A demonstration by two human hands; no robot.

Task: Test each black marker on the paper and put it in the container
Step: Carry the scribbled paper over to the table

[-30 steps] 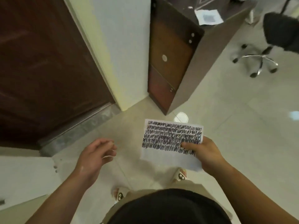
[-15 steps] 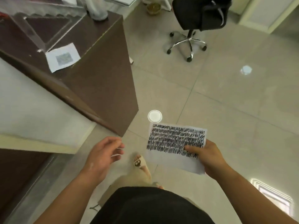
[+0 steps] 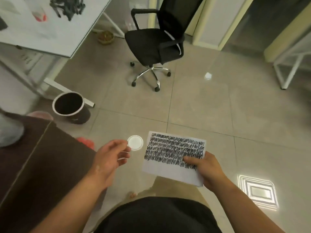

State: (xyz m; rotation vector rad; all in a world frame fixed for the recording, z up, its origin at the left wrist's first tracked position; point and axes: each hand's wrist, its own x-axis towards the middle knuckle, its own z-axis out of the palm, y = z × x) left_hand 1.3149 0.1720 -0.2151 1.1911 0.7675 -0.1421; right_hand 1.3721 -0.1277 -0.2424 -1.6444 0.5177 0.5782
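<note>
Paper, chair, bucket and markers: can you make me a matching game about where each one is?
Things:
1. paper
2. chair
3. bucket
4. black marker pile

Places:
A. on top of the white table, far left
B. pinched by the right hand
C. standing on the floor next to the table's leg
D. on its wheels out on the open tiles, straight ahead

Pairs: 1-B, 2-D, 3-C, 4-A
</note>
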